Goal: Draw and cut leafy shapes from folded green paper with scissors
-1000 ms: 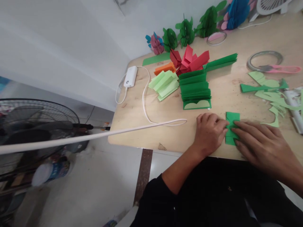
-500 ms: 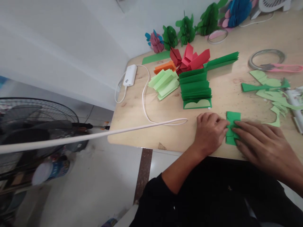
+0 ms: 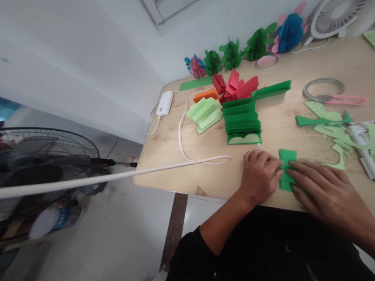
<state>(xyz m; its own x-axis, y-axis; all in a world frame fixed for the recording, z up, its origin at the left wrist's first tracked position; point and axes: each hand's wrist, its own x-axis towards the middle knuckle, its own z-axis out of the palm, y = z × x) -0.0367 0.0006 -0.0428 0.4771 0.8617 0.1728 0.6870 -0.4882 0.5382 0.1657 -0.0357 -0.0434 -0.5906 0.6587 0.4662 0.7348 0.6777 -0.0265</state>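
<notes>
A small folded green paper (image 3: 287,180) lies flat near the table's front edge, between my two hands. My left hand (image 3: 260,175) is curled, its thumb and fingertips pressed together at the paper's left edge. From the right, my right hand (image 3: 324,183) rests with fingers stretched over the paper's right side. Farther back and to the left sits a stack of folded dark green paper (image 3: 242,117), with a scalloped pale green piece (image 3: 244,139) on its front panel.
Pleated light green (image 3: 206,113), orange (image 3: 206,95) and red papers (image 3: 234,86) lie behind. Pink-handled scissors (image 3: 348,100), a tape roll (image 3: 324,81) and paper scraps (image 3: 336,132) are at right. A white cable (image 3: 164,167) crosses the table's left. Paper figures (image 3: 231,54) line the wall.
The camera view has tilted up slightly, so the table sits lower in the picture. Both hands stay at the small green paper, with hardly any visible movement.
</notes>
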